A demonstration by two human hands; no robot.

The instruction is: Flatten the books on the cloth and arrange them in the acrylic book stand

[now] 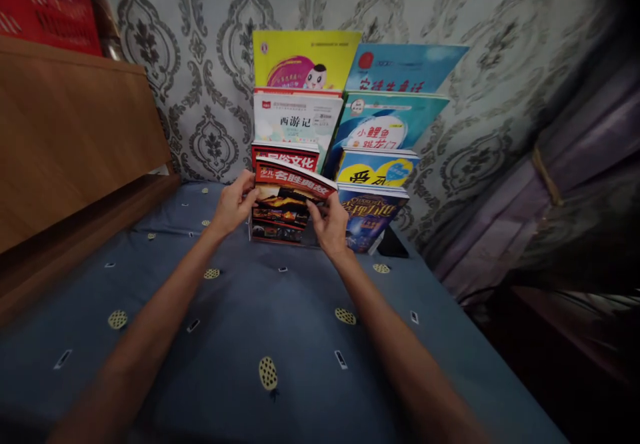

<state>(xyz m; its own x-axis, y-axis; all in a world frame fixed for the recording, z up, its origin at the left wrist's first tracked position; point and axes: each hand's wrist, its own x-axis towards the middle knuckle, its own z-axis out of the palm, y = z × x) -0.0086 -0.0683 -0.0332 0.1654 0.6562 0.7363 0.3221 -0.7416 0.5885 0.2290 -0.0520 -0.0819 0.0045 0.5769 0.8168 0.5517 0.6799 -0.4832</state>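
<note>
Both hands grip a book with a red title band and a sunset-coloured photo cover, at the front left of an upright, tiered group of books. My left hand pinches its left edge, and my right hand holds its right side, thumb on the cover. Right behind it stands another red-topped book. Further back rise a white book and a yellow-green book. To the right are a dark blue book, a yellow and blue book, a teal book and a blue book.
The books stand on a blue bed sheet printed with pineapples, against a patterned wall. A wooden board with a red basket above it is at left. A dark flat object lies beside the books. A curtain hangs right.
</note>
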